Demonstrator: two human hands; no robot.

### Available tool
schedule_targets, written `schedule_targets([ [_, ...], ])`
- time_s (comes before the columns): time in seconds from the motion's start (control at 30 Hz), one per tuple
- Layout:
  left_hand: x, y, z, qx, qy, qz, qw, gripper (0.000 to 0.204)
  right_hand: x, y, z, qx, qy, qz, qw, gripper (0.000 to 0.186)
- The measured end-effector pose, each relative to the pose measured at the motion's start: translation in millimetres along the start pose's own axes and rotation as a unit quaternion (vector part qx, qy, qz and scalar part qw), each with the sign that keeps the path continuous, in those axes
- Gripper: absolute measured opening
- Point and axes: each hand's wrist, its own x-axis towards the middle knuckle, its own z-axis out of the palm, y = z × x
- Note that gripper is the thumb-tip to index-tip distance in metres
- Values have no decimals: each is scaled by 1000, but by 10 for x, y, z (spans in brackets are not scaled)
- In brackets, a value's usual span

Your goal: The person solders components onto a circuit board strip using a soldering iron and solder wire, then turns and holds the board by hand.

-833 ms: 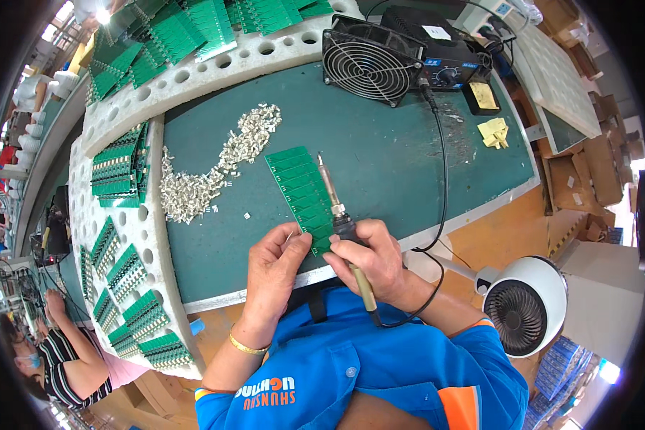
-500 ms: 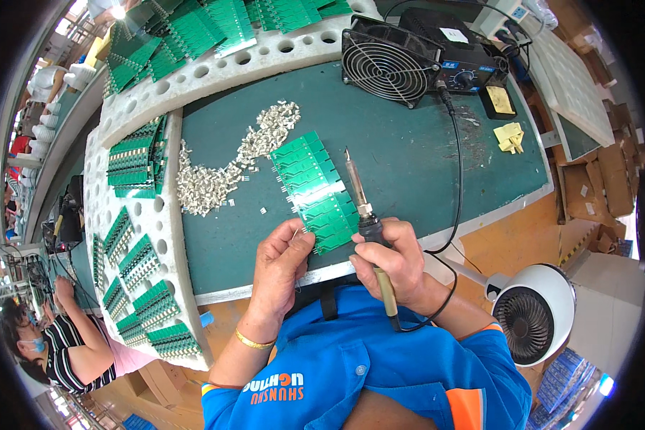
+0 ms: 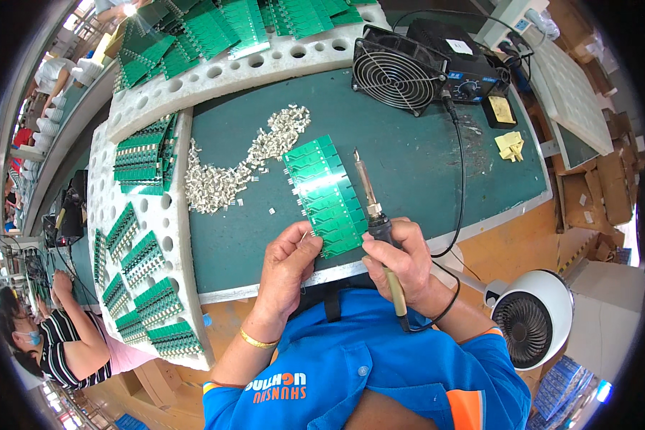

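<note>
Green-topped table, pale edging, seen from above with its edges bowed. At the near edge: both hands at work. Left hand pinches, thumb against forefinger, at the lower left edge of a green circuit board. Something thin shows at those fingertips, too small to tell. Board slants up and away from me, long side bearing a row of small pale parts; cannot tell whether it touches the tabletop. Right hand wraps a soldering iron, thumb and fingers closed on the grip. Iron's tip points away from me, just right of the board and apart from it.

Beyond the board, to the left: a heap of small white connectors, trailing up and right; one loose connector lies between heap and board. Left of the heap, a white foam block with round holes carries more boards. Across the far side, a second foam block bears piled boards.

Far right: black square fan, beside it a black control box with a knob. Cord loops from there toward my right forearm. Yellow pieces lie near the corner. Lower left, a co-worker in stripes.
</note>
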Motion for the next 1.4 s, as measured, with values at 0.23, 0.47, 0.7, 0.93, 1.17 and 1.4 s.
schedule_targets([
  [0.23, -72, -62, -85, 1, -20, -4, 1000, 23, 201, 50, -41, -27, 2, 8, 1000, 49],
  [0.47, -132, -33, 59, 2, -18, 17, 1000, 22, 120, -16, 18, 7, -25, 114, 993, 45],
  [0.7, -121, -106, 3, 32, -55, 38, 997, 21, 129, -3, 100, 59, 6, 167, 984, 43],
  [0.93, -132, -52, -96, 244, 66, 146, 956, 21, 74, 12, 101, 104, 63, 211, 970, 39],
  [1.17, 125, 170, -371, 439, 262, 261, 819, 25, 84, 21, 87, 100, 70, 205, 971, 39],
  [1.4, 256, 86, -382, 497, 253, 287, 779, 18, 97, 15, 115, 93, 63, 196, 974, 38],
])
